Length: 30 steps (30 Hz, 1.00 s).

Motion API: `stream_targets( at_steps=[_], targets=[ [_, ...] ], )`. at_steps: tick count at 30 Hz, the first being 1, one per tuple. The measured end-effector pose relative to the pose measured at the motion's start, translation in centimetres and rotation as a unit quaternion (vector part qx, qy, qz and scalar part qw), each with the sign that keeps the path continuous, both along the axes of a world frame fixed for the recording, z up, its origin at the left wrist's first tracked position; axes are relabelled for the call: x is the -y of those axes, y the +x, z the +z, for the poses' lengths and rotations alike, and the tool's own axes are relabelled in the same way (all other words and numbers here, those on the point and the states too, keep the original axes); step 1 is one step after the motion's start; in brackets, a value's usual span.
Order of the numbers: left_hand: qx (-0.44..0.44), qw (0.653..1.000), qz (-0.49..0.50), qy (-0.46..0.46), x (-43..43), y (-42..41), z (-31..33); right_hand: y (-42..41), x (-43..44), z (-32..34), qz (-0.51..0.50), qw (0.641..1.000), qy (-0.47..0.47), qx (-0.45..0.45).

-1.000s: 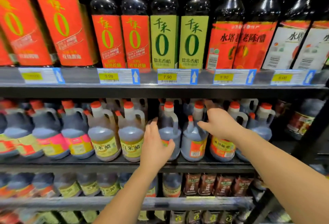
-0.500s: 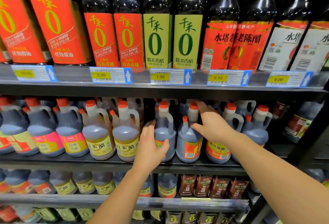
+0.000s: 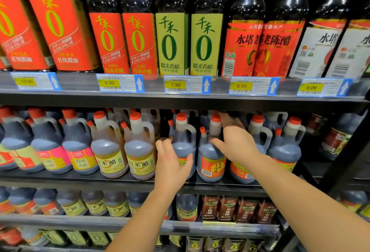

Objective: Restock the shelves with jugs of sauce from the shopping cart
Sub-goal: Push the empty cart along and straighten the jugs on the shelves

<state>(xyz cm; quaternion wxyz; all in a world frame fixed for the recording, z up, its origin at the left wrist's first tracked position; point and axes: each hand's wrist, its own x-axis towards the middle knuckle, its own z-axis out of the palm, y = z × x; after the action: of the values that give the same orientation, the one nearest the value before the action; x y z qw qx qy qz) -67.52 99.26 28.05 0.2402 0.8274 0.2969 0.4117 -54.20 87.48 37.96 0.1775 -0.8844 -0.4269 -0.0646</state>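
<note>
On the middle shelf (image 3: pixel 80 179) stands a row of handled sauce jugs with red caps. My left hand (image 3: pixel 172 163) wraps the lower body of a dark jug (image 3: pixel 185 141), fingers on its left side and thumb across its front. My right hand (image 3: pixel 236 141) grips the neighbouring dark jug with the red label (image 3: pixel 212 167); the fingers reach behind its neck and the thumb lies on its shoulder. Both jugs stand upright on the shelf. The shopping cart is out of view.
Two amber jugs with yellow labels (image 3: pixel 140 151) stand just left of my left hand. More dark jugs (image 3: pixel 286 145) stand to the right. Tall bottles (image 3: pixel 172 37) fill the shelf above, over price tags (image 3: pixel 186 84). Smaller jugs and brown packs (image 3: pixel 228 207) fill the shelf below.
My right hand has slid a little left, closing onto the red-labelled jug's neck. My left hand stays on the same dark jug. The view has shifted slightly.
</note>
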Motion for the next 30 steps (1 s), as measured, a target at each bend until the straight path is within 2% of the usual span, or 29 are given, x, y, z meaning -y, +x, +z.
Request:
stream_targets(
  at_steps=[17, 30],
  targets=[
    [0.009, 0.992, 0.087, 0.085, 0.6, 1.2, -0.7, -0.9, -0.1, -0.8, -0.048, 0.997, 0.009, 0.06],
    [0.0, 0.988, 0.132, 0.079, 1.2, 1.8, -0.7, -0.8, -0.1, -0.9, -0.042, 0.997, 0.019, 0.059]
  ],
)
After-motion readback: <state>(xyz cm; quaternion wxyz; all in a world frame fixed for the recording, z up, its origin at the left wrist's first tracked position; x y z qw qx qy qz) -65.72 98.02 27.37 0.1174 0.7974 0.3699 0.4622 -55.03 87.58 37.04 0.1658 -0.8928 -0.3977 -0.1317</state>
